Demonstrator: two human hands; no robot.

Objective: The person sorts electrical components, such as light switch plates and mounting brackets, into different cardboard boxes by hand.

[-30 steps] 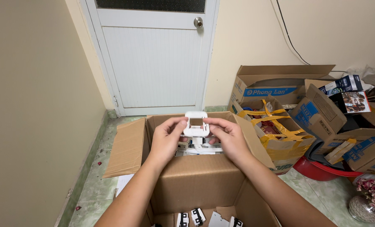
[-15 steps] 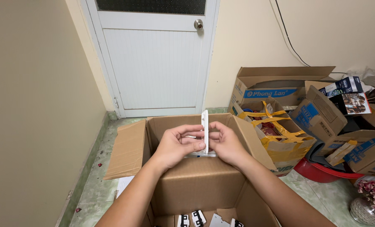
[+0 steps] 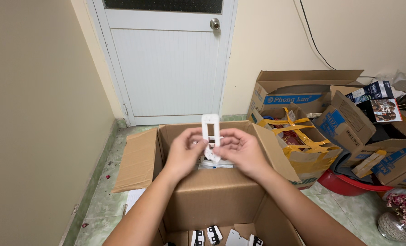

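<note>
A white, flat, rectangular plastic frame with slotted openings [image 3: 210,132] is held upright between both hands above an open brown cardboard box [image 3: 212,191]. The left hand [image 3: 184,152] is closed around the frame's lower left edge, thumb and fingers pinched against it; the right hand [image 3: 239,149] is closed on the lower right edge in the same way, so that the grip of each hand is nearly shut on the thin plastic. Only the lower part of the frame lies inside the grip; its upper half stands free above the fingers.

Directly below the grip, inside the box, a pile of further white plastic parts [image 3: 216,163] can be made out, though their shapes are too hidden to tell. Nearer the body than the grip, small black-and-white parts [image 3: 207,237] lie in a second open carton.

The step in hand is judged to be the handling or checking of a single frame lifted clear of the box. For the next move, a steady two-sided pinch is called for, since the part is thin and could twist or slip between the fingertips.
</note>
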